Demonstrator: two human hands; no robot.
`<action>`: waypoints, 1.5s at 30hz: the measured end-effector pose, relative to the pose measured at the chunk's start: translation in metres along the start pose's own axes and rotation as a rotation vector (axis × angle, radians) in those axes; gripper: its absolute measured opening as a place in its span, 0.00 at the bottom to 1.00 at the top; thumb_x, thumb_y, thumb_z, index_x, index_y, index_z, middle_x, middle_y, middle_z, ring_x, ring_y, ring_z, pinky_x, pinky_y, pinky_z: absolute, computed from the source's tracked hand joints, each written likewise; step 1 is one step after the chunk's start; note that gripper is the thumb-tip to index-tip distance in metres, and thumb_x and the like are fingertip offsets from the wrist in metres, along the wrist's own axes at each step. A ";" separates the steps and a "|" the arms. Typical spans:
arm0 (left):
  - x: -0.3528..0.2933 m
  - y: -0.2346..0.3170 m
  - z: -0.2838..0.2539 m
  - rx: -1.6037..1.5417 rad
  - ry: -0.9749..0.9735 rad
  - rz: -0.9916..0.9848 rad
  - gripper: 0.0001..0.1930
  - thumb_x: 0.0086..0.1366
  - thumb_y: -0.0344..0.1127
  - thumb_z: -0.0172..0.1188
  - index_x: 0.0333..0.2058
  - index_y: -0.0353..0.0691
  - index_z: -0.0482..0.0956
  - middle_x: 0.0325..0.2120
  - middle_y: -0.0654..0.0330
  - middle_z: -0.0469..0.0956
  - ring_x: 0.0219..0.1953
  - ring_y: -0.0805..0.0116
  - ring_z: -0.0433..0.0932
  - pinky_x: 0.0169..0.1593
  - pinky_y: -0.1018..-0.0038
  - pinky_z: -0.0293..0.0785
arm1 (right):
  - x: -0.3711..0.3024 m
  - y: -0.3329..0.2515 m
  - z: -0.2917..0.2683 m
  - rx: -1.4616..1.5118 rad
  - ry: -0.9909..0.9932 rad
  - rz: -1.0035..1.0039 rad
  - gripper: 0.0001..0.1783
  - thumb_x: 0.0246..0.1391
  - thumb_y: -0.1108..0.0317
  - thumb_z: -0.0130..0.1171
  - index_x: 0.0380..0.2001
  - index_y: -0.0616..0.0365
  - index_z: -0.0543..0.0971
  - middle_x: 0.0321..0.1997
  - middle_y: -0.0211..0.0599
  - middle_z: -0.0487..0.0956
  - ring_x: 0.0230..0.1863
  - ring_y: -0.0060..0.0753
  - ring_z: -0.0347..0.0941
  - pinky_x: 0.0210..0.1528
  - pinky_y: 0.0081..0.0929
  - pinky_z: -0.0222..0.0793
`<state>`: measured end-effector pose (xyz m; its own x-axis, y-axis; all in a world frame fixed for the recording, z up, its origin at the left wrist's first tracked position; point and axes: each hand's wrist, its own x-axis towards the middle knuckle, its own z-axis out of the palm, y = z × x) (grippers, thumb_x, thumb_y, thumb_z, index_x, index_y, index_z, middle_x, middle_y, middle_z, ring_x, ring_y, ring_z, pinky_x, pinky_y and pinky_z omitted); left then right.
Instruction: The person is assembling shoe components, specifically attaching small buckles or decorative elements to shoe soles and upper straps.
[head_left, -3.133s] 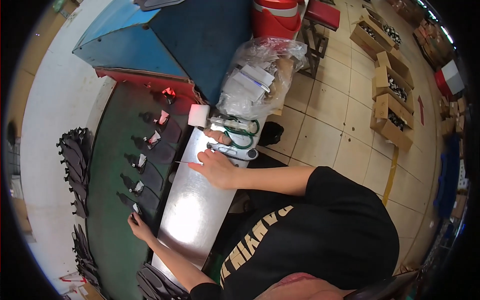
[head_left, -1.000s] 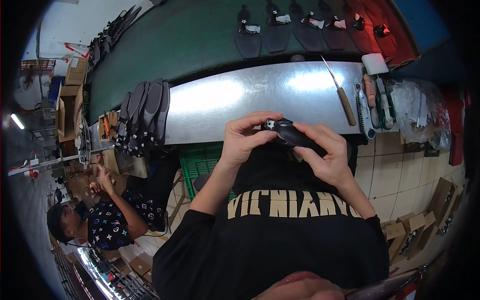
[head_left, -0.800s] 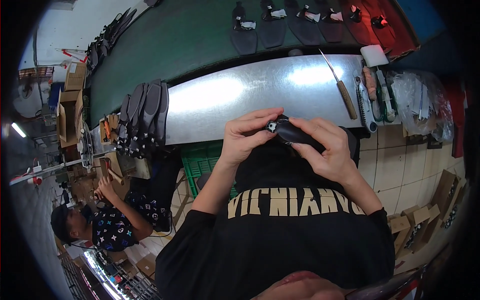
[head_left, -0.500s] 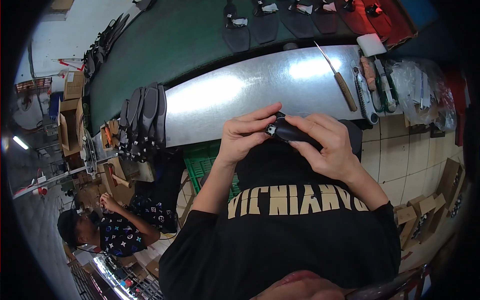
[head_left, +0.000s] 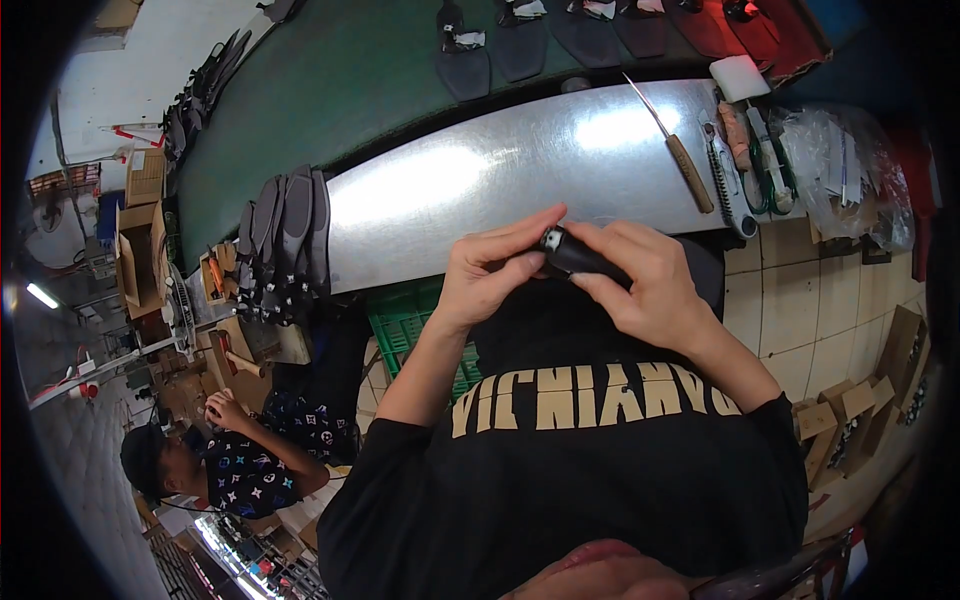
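Observation:
Between my hands, just off the near edge of the metal worktop [head_left: 430, 200], is a black curved shoe piece [head_left: 588, 259] with a small whitish patch at its left end. My right hand [head_left: 645, 278] grips its body, thumb below and fingers on top. At the patched end, my left hand [head_left: 488, 265] pinches with thumb and forefinger, its other fingers stretched out. What exactly lies under the left fingertips is hidden. A pointed awl [head_left: 686, 172] with a brown handle rests on the worktop beyond my right hand. Dark shoe soles [head_left: 295, 215] are bunched at the worktop's left end.
Behind the worktop, a green surface [head_left: 330, 80] bears several soles [head_left: 520, 50] with small white pieces. At right lie green-handled scissors [head_left: 780, 190], a white block [head_left: 740, 78] and a clear plastic bag [head_left: 850, 170]. A green crate [head_left: 400, 335] is below; a co-worker [head_left: 265, 440] sits at left.
The black shoe piece has turned slightly in my hands, its whitish end now tipped upward. My left thumb has shifted along that end. The view has moved a little.

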<state>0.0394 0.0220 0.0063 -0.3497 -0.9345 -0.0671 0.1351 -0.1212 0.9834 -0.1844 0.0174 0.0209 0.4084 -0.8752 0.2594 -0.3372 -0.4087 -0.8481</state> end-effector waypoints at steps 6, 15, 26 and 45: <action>-0.002 -0.005 0.010 -0.021 0.097 -0.132 0.22 0.62 0.18 0.47 0.54 0.34 0.75 0.58 0.48 0.71 0.51 0.63 0.78 0.42 0.78 0.82 | -0.006 0.010 0.010 0.340 -0.044 0.327 0.11 0.47 0.72 0.64 0.37 0.60 0.81 0.34 0.39 0.80 0.34 0.37 0.79 0.34 0.30 0.71; 0.001 -0.007 0.012 -0.069 0.199 -0.180 0.22 0.59 0.17 0.50 0.52 0.34 0.77 0.52 0.49 0.76 0.46 0.68 0.80 0.39 0.79 0.82 | 0.000 0.011 0.008 -0.010 -0.056 0.020 0.12 0.42 0.71 0.68 0.34 0.54 0.82 0.29 0.35 0.75 0.31 0.39 0.74 0.33 0.33 0.69; 0.001 -0.016 0.016 -0.077 0.276 -0.106 0.21 0.56 0.15 0.52 0.49 0.33 0.79 0.49 0.48 0.78 0.43 0.70 0.81 0.35 0.82 0.82 | -0.003 0.016 0.020 0.086 -0.001 0.056 0.13 0.39 0.71 0.70 0.31 0.53 0.79 0.30 0.33 0.73 0.31 0.38 0.73 0.33 0.32 0.67; 0.001 -0.006 -0.006 -0.326 0.033 -0.564 0.19 0.67 0.31 0.52 0.57 0.38 0.72 0.46 0.59 0.78 0.42 0.75 0.78 0.37 0.79 0.81 | -0.010 0.019 0.015 -0.146 0.102 -0.077 0.09 0.45 0.76 0.67 0.32 0.58 0.78 0.27 0.37 0.79 0.25 0.39 0.73 0.29 0.31 0.65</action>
<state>0.0438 0.0195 -0.0007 -0.4214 -0.7070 -0.5679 0.2157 -0.6864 0.6945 -0.1824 0.0225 -0.0054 0.3525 -0.8583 0.3728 -0.4306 -0.5025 -0.7497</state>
